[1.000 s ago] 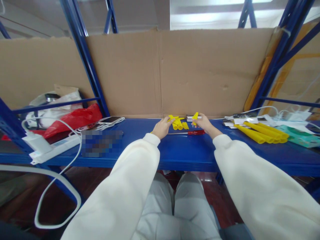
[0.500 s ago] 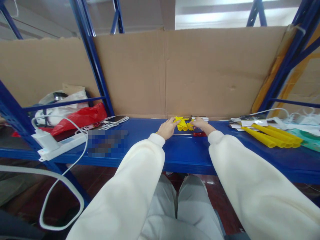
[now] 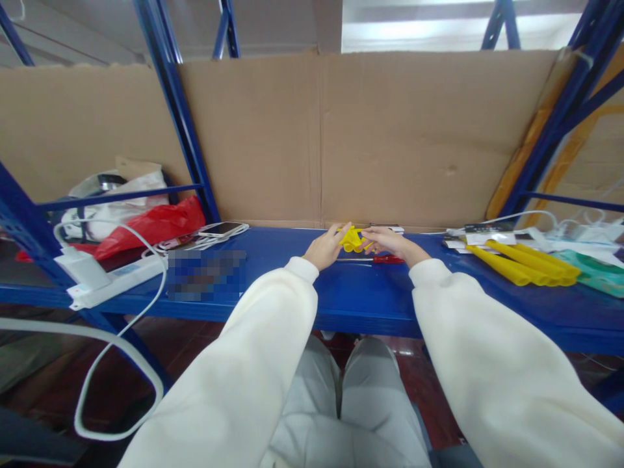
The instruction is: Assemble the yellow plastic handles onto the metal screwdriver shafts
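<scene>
Several small yellow plastic pieces (image 3: 351, 240) are bunched between my hands near the back of the blue shelf; they look tube-like, and fingers partly cover them. My left hand (image 3: 324, 249) presses against the bunch from the left, fingers together and pointing forward. From the right, my right hand (image 3: 389, 240) closes bent fingers on the same bunch. Just in front lies a screwdriver (image 3: 389, 259) with a red handle, its thin shaft pointing left. Behind my right hand, a dark-and-white printed card (image 3: 396, 229) partly shows.
Long yellow tubes (image 3: 524, 263) lie on the right over white packets. A green packet (image 3: 602, 273) is beside them. On the left are a phone (image 3: 223, 229) with white cable, a white power strip (image 3: 119, 279) and a red bag (image 3: 151, 227). Cardboard (image 3: 390, 143) stands along the back.
My right hand has shifted slightly left, nearer to my left hand. The yellow pieces, spread flatter before, are now bunched between the fingers. The whole view has tilted a little.
</scene>
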`<state>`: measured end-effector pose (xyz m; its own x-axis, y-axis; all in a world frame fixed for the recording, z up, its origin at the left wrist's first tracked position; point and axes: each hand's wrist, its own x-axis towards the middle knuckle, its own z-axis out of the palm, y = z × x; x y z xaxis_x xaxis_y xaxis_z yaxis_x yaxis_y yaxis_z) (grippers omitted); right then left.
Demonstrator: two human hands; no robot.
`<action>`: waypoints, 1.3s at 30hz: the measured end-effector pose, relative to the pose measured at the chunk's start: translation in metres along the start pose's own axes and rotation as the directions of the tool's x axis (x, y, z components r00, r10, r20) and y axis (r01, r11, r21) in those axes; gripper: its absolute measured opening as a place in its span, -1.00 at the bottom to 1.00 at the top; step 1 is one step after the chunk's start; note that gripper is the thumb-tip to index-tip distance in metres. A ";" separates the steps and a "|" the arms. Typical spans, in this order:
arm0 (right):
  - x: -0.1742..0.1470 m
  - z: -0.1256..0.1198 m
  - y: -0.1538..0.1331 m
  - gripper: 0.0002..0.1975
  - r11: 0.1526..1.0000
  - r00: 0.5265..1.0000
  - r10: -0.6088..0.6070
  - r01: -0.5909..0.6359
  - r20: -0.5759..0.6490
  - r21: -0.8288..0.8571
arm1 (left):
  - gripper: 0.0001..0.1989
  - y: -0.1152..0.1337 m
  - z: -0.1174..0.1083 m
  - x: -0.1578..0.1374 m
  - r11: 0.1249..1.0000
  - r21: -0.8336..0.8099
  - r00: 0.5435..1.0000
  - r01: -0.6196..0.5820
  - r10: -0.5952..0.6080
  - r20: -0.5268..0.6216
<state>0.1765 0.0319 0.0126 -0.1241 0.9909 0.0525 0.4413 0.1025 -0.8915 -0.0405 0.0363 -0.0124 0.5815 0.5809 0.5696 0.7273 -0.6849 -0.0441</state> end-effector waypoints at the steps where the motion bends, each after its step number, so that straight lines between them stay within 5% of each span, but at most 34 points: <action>1: -0.004 0.003 -0.003 -0.74 0.996 0.997 0.001 -0.008 0.080 0.091 | -0.32 -0.001 0.001 0.000 1.000 -0.017 1.000 -0.014 0.014 -0.015; 3: -0.011 0.009 -0.009 -0.69 0.977 0.991 0.000 -0.028 0.133 0.211 | -0.28 -0.002 0.002 0.000 0.999 -0.043 0.999 -0.033 0.032 -0.031; 6: -0.013 0.015 -0.014 -0.55 0.958 1.000 -0.006 0.000 0.020 0.287 | -0.23 -0.002 0.002 0.000 0.997 -0.067 0.999 -0.032 0.030 -0.019; 15: -0.003 0.007 -0.007 -0.47 0.984 0.949 0.015 0.042 -0.315 0.173 | -0.24 0.007 -0.003 0.000 0.999 -0.019 0.994 0.030 -0.028 0.103; 23: 0.010 -0.021 0.007 -0.56 0.973 0.758 0.001 0.150 -0.652 0.177 | -0.44 0.011 -0.010 0.000 0.999 0.005 0.984 0.052 -0.052 0.171; 29: 0.020 -0.031 0.021 -0.65 0.970 0.674 0.012 0.172 -0.739 0.172 | -0.46 0.015 -0.014 -0.001 0.998 0.009 0.984 0.063 -0.064 0.166; 33: 0.018 -0.032 0.018 -0.70 0.965 0.668 0.026 0.178 -0.744 0.193 | -0.48 0.018 -0.017 -0.001 0.995 0.051 0.985 0.081 -0.087 0.150; 39: 0.013 -0.035 0.014 -0.83 0.927 0.656 0.043 0.256 -0.753 0.275 | -0.45 0.022 -0.025 0.005 0.924 0.146 0.934 0.353 -0.357 -0.001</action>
<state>0.2125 0.0498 0.0166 0.6071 0.7204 0.3354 0.1329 0.3241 -0.9366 -0.0306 0.0137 0.0098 0.2832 0.7863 0.5490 0.9306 -0.3638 0.0409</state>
